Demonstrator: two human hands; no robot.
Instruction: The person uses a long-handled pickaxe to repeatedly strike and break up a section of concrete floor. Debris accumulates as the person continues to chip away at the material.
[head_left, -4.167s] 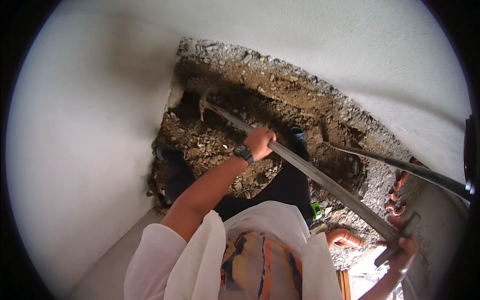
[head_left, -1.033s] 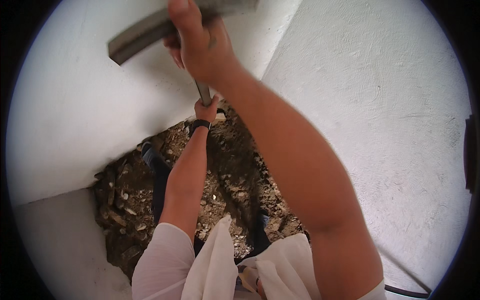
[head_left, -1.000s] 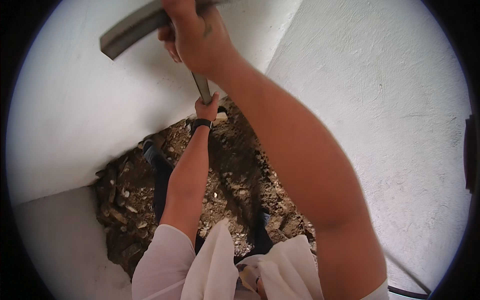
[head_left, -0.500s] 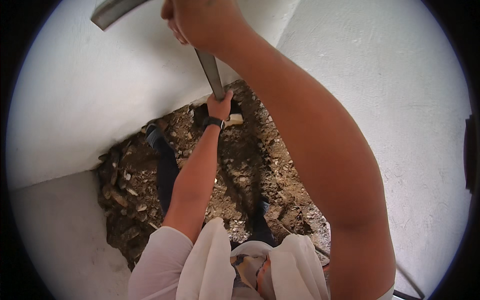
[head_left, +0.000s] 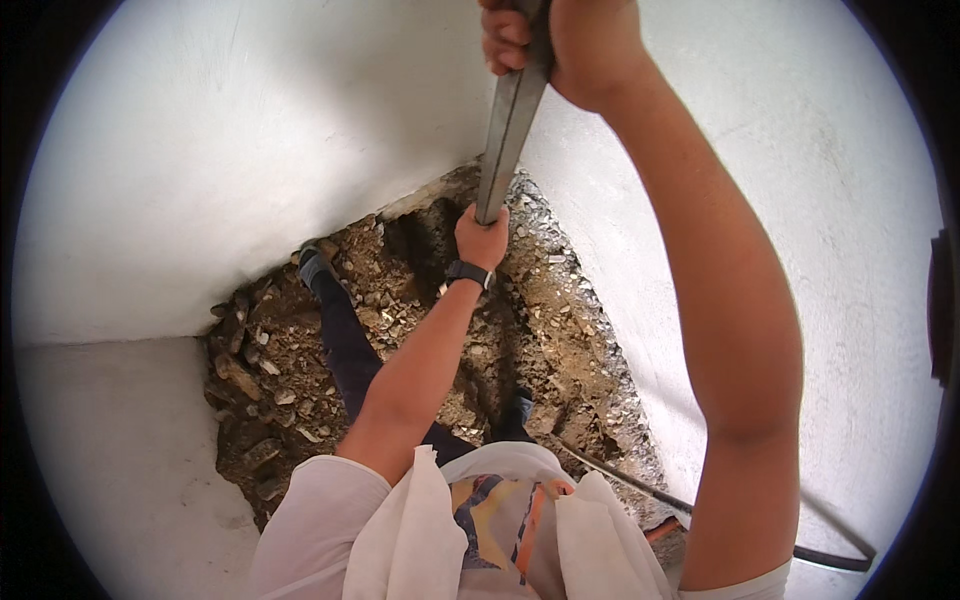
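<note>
Holds a long grey metal bar [head_left: 508, 140] with both hands, out in front of the body and over the broken ground [head_left: 590, 340], near the corner between a white wall on the left [head_left: 200, 180] and another white wall on the right [head_left: 860, 250]. Keeps the right hand [head_left: 590, 50] uppermost, closed around the bar with fingers curled, partly cut off by the top edge of the view. Has the left hand [head_left: 482, 237] wrapped firmly around it lower down, with a black watch [head_left: 468, 274] on the wrist. Cannot see either end of the bar. Stands with feet apart on brown soil and loose stones, with the left shoe [head_left: 315, 262] close to the foot of the left-hand wall and the right shoe [head_left: 522, 402] nearer the body. Wears dark trousers [head_left: 350, 350], a white printed shirt [head_left: 505, 510] and a pale cloth [head_left: 415, 510] hanging down the front. At lower right, near the right arm, a thin dark rod [head_left: 620, 472] across the ground.
</note>
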